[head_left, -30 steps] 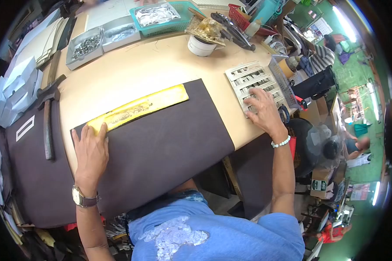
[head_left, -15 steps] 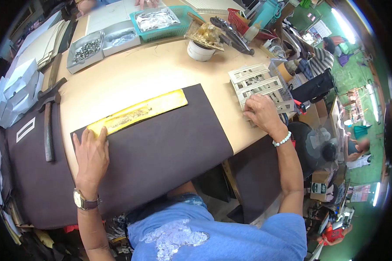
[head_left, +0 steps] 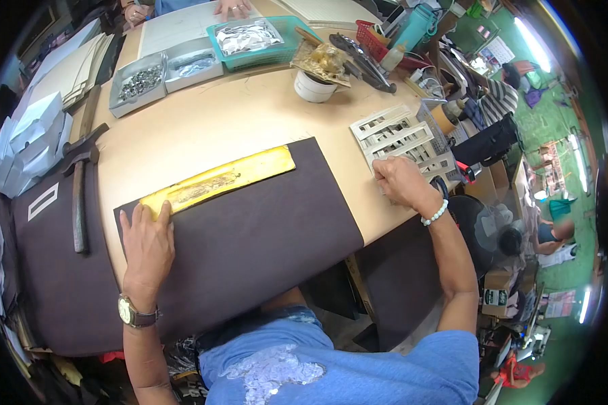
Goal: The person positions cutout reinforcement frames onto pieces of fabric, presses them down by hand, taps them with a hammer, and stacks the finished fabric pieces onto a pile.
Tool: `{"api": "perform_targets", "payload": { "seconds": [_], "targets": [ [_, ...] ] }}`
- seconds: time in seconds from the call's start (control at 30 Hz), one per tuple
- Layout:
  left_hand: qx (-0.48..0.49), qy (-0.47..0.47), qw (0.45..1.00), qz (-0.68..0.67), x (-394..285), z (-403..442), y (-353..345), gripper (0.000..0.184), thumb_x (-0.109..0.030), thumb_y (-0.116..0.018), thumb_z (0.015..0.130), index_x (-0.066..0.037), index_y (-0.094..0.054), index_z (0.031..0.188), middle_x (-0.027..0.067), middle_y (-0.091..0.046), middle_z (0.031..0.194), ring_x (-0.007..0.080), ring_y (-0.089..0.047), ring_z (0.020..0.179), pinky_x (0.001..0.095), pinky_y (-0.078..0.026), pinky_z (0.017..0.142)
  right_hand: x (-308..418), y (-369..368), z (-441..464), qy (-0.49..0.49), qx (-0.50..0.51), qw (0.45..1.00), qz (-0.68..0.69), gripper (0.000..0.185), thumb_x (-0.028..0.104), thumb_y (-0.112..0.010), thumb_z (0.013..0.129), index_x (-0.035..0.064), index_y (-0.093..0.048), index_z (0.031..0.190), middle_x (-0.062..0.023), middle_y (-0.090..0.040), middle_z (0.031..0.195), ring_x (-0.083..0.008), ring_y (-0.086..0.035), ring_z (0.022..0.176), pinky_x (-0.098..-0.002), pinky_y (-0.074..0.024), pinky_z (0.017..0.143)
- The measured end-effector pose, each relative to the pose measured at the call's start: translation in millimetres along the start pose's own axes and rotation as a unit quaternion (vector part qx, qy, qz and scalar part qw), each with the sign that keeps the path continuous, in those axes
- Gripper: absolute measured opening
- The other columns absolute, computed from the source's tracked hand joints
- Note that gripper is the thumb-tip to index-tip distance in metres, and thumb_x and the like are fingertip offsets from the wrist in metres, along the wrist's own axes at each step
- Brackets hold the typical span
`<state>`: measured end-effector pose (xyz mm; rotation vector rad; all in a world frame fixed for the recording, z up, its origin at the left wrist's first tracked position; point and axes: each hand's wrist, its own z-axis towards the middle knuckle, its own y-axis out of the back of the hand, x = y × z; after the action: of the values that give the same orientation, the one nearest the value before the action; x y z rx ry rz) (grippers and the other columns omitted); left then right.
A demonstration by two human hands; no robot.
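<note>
My left hand [head_left: 148,246], wearing a watch, lies with fingers stretched out on the left end of a yellow strip [head_left: 240,174] with a worn, stained face. This strip rests along the far edge of a dark brown sheet [head_left: 263,236] on the table. At the right, my right hand [head_left: 405,183], with a beaded bracelet at the wrist, is closed at the near edge of several cream rectangular frames [head_left: 395,135] with cut-out slots. Its curled fingertips point down, and what they pinch is hidden.
A hammer [head_left: 80,202] and a small white frame [head_left: 43,201] lie at the left. Further back are a box of metal pieces [head_left: 138,84], a turquoise basket [head_left: 277,47], and a white pot [head_left: 314,88]. Another person's hand [head_left: 233,8] rests at the far side.
The view has shifted slightly, so the tabletop sits a little lower. My left hand stays on the yellow strip; my right hand stays closed by the cream frames. More of the other person shows.
</note>
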<state>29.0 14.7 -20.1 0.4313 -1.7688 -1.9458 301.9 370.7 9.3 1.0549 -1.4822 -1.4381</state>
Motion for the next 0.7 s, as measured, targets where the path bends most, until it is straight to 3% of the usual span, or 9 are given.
{"api": "perform_targets", "payload": {
  "seconds": [0.13, 0.23, 0.33, 0.47, 0.57, 0.6, 0.7],
  "targets": [
    [0.051, 0.025, 0.998, -0.016, -3, 2, 7, 0.037, -0.016, -0.057, 0.087, -0.008, -0.056, 0.123, 0.0177, -0.056, 0.104, 0.0329, -0.049, 0.111, 0.0538, -0.032, 0.1, 6, 19, 2, -0.071, 0.08, 0.992, 0.073, 0.008, 0.006, -0.058, 0.073, 0.0028, -0.051, 0.073, -0.0156, -0.061, 0.07, -0.0363, -0.059, 0.072, -0.0425, -0.0459, 0.064],
    [0.014, 0.003, 1.0, -0.002, -2, 1, 4, 0.034, -0.016, -0.056, 0.087, -0.006, -0.058, 0.119, 0.016, -0.056, 0.098, 0.0307, -0.051, 0.102, 0.0535, -0.035, 0.097, 4, 30, 2, -0.078, 0.128, 0.981, 0.124, 0.008, 0.009, -0.059, 0.074, 0.0023, -0.055, 0.076, -0.0141, -0.062, 0.071, -0.0314, -0.061, 0.069, -0.0389, -0.0465, 0.064],
    [-0.007, -0.005, 1.0, 0.001, -1, 0, 0, 0.033, -0.015, -0.056, 0.087, -0.005, -0.058, 0.118, 0.0164, -0.056, 0.097, 0.031, -0.052, 0.101, 0.0538, -0.035, 0.097, -11, 32, 2, -0.066, 0.139, 0.963, 0.223, 0.013, 0.012, -0.063, 0.074, 0.0013, -0.058, 0.079, -0.0092, -0.061, 0.067, -0.0211, -0.059, 0.064, -0.0334, -0.0461, 0.062],
    [-0.01, -0.008, 1.0, -0.015, 2, 1, 0, 0.032, -0.015, -0.055, 0.087, -0.006, -0.059, 0.117, 0.0163, -0.056, 0.094, 0.0312, -0.052, 0.098, 0.0522, -0.037, 0.095, -19, 52, 5, -0.114, 0.143, 0.952, 0.245, 0.016, 0.012, -0.067, 0.074, -0.0009, -0.059, 0.08, -0.0016, -0.058, 0.067, -0.0102, -0.053, 0.062, -0.0275, -0.0434, 0.059],
    [-0.007, -0.017, 1.0, -0.015, 5, 4, 1, 0.029, -0.016, -0.056, 0.087, -0.007, -0.059, 0.115, 0.0146, -0.056, 0.088, 0.0308, -0.053, 0.091, 0.0488, -0.039, 0.088, -27, 56, 1, -0.133, 0.065, 0.935, 0.322, 0.02, 0.014, -0.068, 0.075, -0.0027, -0.058, 0.073, -0.0052, -0.058, 0.064, -0.0129, -0.053, 0.06, -0.0288, -0.0426, 0.057],
    [-0.004, -0.021, 1.0, -0.017, 7, 7, 2, 0.027, -0.016, -0.055, 0.088, -0.007, -0.061, 0.113, 0.0143, -0.056, 0.086, 0.0305, -0.054, 0.088, 0.0478, -0.04, 0.085, -17, 70, 0, -0.176, 0.074, 0.931, 0.311, 0.017, 0.012, -0.067, 0.077, -0.0041, -0.06, 0.078, -0.0055, -0.058, 0.065, -0.0131, -0.053, 0.06, -0.0289, -0.0436, 0.06],
    [0.012, -0.028, 0.999, -0.039, 9, 13, 6, 0.021, -0.017, -0.055, 0.088, -0.007, -0.065, 0.103, 0.0144, -0.057, 0.08, 0.0303, -0.054, 0.082, 0.0458, -0.041, 0.077, -14, 80, -3, -0.15, 0.063, 0.955, 0.247, 0.016, 0.01, -0.065, 0.078, -0.0036, -0.062, 0.086, -0.0055, -0.059, 0.067, -0.0128, -0.054, 0.061, -0.0285, -0.0439, 0.061]
  ]
}}
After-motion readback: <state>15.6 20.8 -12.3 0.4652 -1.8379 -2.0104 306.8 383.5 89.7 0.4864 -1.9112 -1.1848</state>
